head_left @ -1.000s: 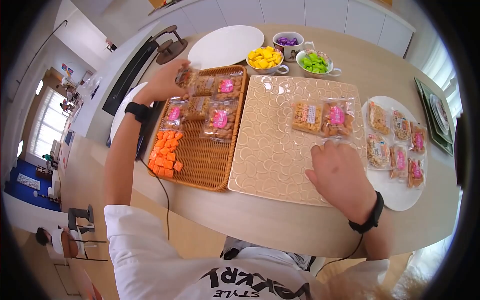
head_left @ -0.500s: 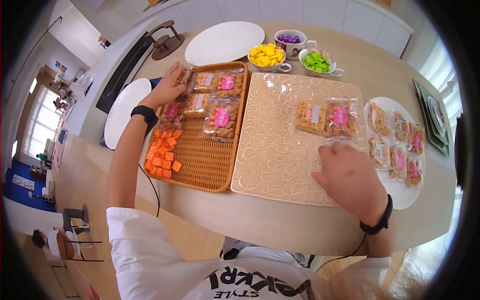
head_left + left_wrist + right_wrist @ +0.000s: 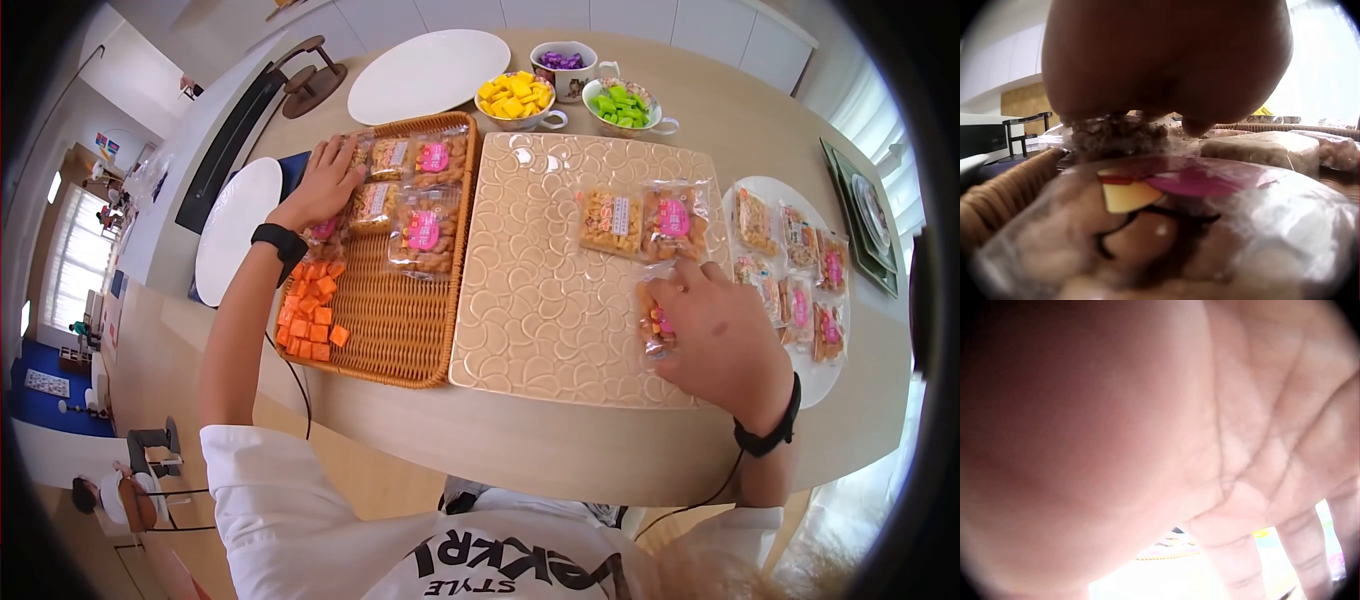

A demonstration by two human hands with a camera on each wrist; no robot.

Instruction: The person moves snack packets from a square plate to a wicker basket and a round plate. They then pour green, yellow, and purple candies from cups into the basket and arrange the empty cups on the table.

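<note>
My left hand (image 3: 328, 180) lies flat on the snack packets (image 3: 375, 205) at the far left corner of the wicker basket (image 3: 400, 340). In the left wrist view its fingers (image 3: 1166, 69) press down on a brown packet behind a pink-labelled packet (image 3: 1166, 212). My right hand (image 3: 700, 320) grips a pink-labelled snack packet (image 3: 655, 318) just over the right side of the embossed square plate (image 3: 550, 300). Two more packets (image 3: 640, 222) lie on that plate above it. The right wrist view shows only my palm (image 3: 1147, 425).
Orange cubes (image 3: 312, 315) fill the basket's left side. A round white plate (image 3: 826, 378) at the right carries several packets. Cups of yellow (image 3: 515, 100), purple (image 3: 560, 62) and green (image 3: 620, 105) candies stand at the back beside an oval white plate (image 3: 430, 75). Another white plate (image 3: 235, 225) lies left.
My left hand brought its packet down into the basket's far left corner and now lies on it. My right hand drew a packet from the round plate onto the square plate.
</note>
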